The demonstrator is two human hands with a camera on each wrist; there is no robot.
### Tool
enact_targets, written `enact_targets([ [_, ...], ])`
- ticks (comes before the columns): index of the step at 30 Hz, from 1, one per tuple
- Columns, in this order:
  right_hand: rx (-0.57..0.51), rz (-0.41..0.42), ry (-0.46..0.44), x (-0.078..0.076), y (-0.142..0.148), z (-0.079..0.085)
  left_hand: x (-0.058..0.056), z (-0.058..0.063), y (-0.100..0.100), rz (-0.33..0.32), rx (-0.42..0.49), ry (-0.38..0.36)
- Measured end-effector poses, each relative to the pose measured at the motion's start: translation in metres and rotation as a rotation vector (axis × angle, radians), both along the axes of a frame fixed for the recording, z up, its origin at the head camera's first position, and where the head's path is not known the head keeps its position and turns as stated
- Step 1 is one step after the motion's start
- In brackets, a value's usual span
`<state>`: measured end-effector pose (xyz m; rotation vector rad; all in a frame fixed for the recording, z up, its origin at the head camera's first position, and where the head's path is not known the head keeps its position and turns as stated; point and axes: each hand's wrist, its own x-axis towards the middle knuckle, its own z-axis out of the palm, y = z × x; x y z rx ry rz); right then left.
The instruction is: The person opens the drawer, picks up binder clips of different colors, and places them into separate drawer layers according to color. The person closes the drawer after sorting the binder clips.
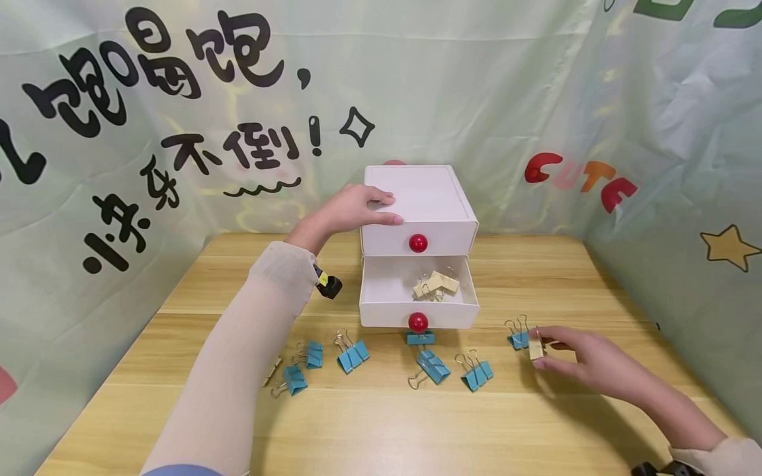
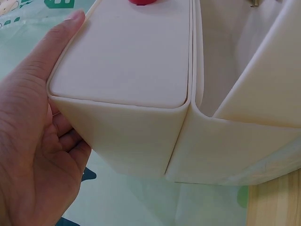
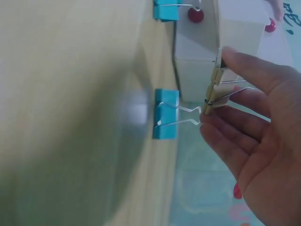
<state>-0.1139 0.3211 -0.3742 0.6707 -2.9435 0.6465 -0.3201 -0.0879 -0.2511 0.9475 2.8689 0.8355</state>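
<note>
Fingers of the right hand (image 1: pixel 586 360) pinch a cream binder clip (image 1: pixel 536 348)

Right side: the thumb and fingertips are drawn nearly together, the clip held between them. The clip is to the right of the drawer unit (image 1: pixel 425 192), just beside a teal binder clip (image 1: pixel 518 340); whether the two touch cannot be determined.

Left side: the left hand (image 1: pixel 354 208) rests at the upper left edge of the unit, thumb extended along it, the other fingers lying against the casing.

Unit: white, two drawers. The upper drawer (image 1: pixel 387 238) is closed; the lower drawer (image 1: pixel 387 315) is pulled out. Each bears a red knob (image 1: pixel 419 243). Several cream clips (image 1: pixel 436 284) lie piled inside the lower one, toward its right; an exact count cannot be made.

Bench (image 1: pixel 446 430): light wood. Six more teal clips (image 1: pixel 353 357) lie in front of the unit and to its left. Another cream clip there is partly hidden by the left sleeve (image 1: pixel 238 350).
</note>
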Motion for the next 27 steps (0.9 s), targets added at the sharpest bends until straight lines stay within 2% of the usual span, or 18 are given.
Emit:
enact_targets([
  [8, -0.037, 0.031, 0.042, -0.012, -0.02, 0.018, -0.001, 0.001, 0.001, 0.006, -0.017, -0.002],
  [15, -0.06, 0.093, 0.123, -0.024, -0.04, 0.035, 0.0, 0.0, 0.001, 0.008, -0.015, -0.005],
  [27, -0.109, 0.081, 0.106, -0.036, -0.066, 0.062, 0.0, 0.0, 0.0, 0.015, -0.024, 0.002],
])
